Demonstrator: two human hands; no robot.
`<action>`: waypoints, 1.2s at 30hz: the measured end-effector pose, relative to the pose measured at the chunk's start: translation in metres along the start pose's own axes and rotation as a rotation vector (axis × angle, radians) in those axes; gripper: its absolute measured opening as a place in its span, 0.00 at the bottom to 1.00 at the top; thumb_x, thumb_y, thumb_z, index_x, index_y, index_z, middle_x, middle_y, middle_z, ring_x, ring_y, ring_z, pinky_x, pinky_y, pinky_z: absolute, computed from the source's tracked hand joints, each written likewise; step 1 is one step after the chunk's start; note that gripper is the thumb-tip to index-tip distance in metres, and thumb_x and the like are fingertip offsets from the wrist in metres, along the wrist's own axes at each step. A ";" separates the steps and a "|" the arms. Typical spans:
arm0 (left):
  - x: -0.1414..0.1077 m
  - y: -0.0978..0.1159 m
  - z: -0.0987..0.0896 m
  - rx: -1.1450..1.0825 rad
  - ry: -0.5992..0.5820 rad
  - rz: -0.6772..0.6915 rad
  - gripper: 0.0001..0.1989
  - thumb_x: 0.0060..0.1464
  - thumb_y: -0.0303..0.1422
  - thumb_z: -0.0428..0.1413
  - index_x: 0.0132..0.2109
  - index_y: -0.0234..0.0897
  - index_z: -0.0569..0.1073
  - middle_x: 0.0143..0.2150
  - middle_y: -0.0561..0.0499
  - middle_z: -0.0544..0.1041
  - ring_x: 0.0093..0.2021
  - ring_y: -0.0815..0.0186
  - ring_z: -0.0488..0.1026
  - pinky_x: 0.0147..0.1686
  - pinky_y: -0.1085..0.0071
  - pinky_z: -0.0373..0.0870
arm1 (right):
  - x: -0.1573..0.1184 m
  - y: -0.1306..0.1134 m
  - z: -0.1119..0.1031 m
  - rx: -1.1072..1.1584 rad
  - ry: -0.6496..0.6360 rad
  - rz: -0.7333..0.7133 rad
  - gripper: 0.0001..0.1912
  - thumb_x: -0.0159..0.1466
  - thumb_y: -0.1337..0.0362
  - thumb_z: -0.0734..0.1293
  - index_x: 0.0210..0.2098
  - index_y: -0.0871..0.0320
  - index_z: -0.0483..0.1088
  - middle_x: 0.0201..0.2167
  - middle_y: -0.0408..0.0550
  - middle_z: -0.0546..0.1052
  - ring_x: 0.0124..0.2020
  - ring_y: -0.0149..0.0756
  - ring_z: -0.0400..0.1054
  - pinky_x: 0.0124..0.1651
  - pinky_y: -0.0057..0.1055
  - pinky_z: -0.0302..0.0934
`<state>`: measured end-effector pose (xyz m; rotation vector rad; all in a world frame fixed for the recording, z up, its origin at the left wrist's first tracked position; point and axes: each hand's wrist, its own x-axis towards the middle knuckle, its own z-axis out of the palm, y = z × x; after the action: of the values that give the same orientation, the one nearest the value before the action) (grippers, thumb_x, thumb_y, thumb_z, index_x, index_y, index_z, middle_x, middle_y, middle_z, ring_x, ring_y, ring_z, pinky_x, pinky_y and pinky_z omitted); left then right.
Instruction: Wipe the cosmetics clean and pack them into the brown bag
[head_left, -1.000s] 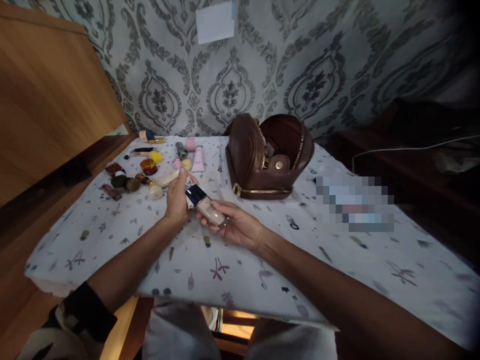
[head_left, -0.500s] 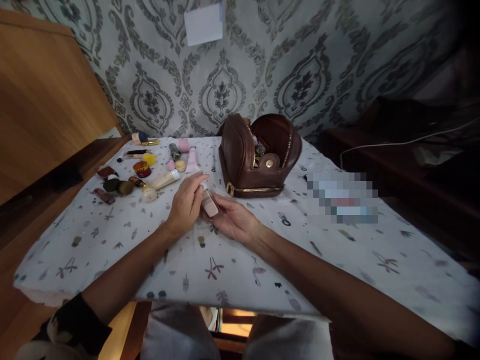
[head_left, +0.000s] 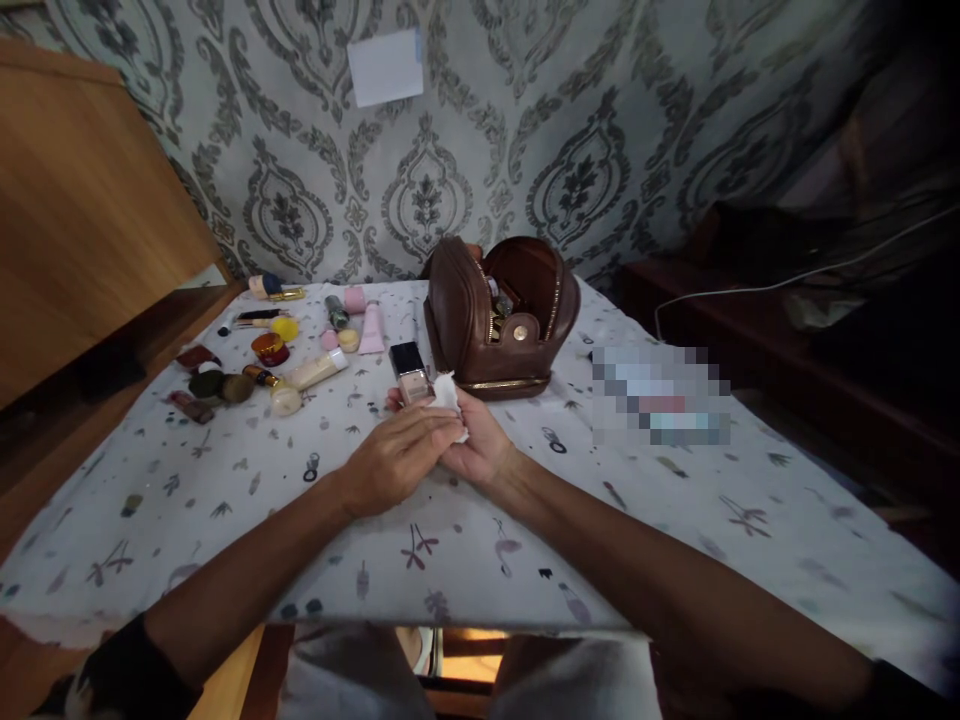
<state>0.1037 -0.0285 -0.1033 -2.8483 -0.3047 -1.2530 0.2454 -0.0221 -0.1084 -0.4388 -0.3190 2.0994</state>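
Note:
In my right hand (head_left: 486,440) is a square glass foundation bottle (head_left: 412,386) with beige contents and a black cap (head_left: 406,358). It leans away from me, cap end toward the wall. My left hand (head_left: 394,455) pinches a crumpled white tissue (head_left: 447,391) against the bottle's near end. The left fingers cover that end, and part of the right palm is hidden behind them. Just beyond the hands stands a brown leather makeup bag (head_left: 457,320), unzipped, with small items inside.
Left on the patterned white cloth (head_left: 255,530) lie several cosmetics: a cream tube (head_left: 316,370), a pink tube (head_left: 372,328), a red jar with an orange lid (head_left: 270,349) and a yellow round item (head_left: 284,328). A blurred-out object (head_left: 664,395) lies at right. A wooden panel (head_left: 97,200) borders the left.
My left hand has come down from the bottle's upper end to its near end. The black cap and the white tissue now show clearly. The whole view has shifted slightly.

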 end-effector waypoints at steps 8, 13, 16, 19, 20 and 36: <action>0.000 -0.018 -0.010 0.079 0.162 -0.120 0.13 0.65 0.24 0.46 0.53 0.37 0.68 0.43 0.44 0.77 0.48 0.60 0.73 0.50 0.57 0.72 | 0.001 0.007 0.000 -0.013 0.005 -0.071 0.06 0.66 0.68 0.65 0.32 0.61 0.71 0.26 0.42 0.77 0.28 0.29 0.72 0.35 0.25 0.70; 0.000 -0.028 -0.020 0.201 0.227 -0.309 0.11 0.67 0.29 0.45 0.51 0.38 0.68 0.45 0.45 0.75 0.47 0.60 0.71 0.50 0.60 0.68 | -0.003 0.012 0.003 -0.122 -0.009 -0.041 0.04 0.67 0.71 0.65 0.37 0.62 0.73 0.31 0.45 0.79 0.32 0.32 0.73 0.33 0.28 0.70; -0.001 -0.032 -0.022 0.268 0.275 -0.443 0.12 0.67 0.35 0.45 0.51 0.38 0.68 0.45 0.44 0.72 0.49 0.58 0.68 0.52 0.58 0.66 | -0.002 0.013 0.001 -0.179 -0.014 -0.052 0.03 0.65 0.70 0.67 0.37 0.62 0.74 0.31 0.47 0.80 0.32 0.33 0.74 0.34 0.29 0.70; -0.001 -0.036 -0.021 0.302 0.306 -0.540 0.12 0.66 0.38 0.47 0.50 0.39 0.69 0.44 0.46 0.68 0.47 0.58 0.67 0.50 0.59 0.66 | 0.000 0.014 -0.002 -0.197 0.006 -0.098 0.03 0.63 0.70 0.70 0.38 0.63 0.74 0.31 0.48 0.80 0.31 0.33 0.74 0.36 0.28 0.70; -0.002 -0.036 -0.020 0.296 0.304 -0.554 0.12 0.66 0.39 0.48 0.49 0.39 0.70 0.42 0.47 0.67 0.46 0.58 0.67 0.48 0.61 0.66 | 0.001 0.015 -0.002 -0.190 0.018 -0.117 0.04 0.63 0.70 0.70 0.38 0.62 0.75 0.31 0.47 0.80 0.31 0.33 0.74 0.37 0.28 0.70; 0.003 -0.006 -0.007 0.209 0.082 -0.172 0.08 0.65 0.34 0.51 0.41 0.37 0.73 0.32 0.50 0.70 0.33 0.64 0.69 0.33 0.69 0.67 | 0.000 0.006 0.003 -0.100 0.055 -0.115 0.10 0.65 0.60 0.69 0.30 0.59 0.71 0.24 0.40 0.76 0.26 0.27 0.69 0.29 0.22 0.66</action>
<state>0.0994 -0.0225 -0.0968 -2.6337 -0.6487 -1.2758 0.2397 -0.0256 -0.1078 -0.5238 -0.4092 1.9616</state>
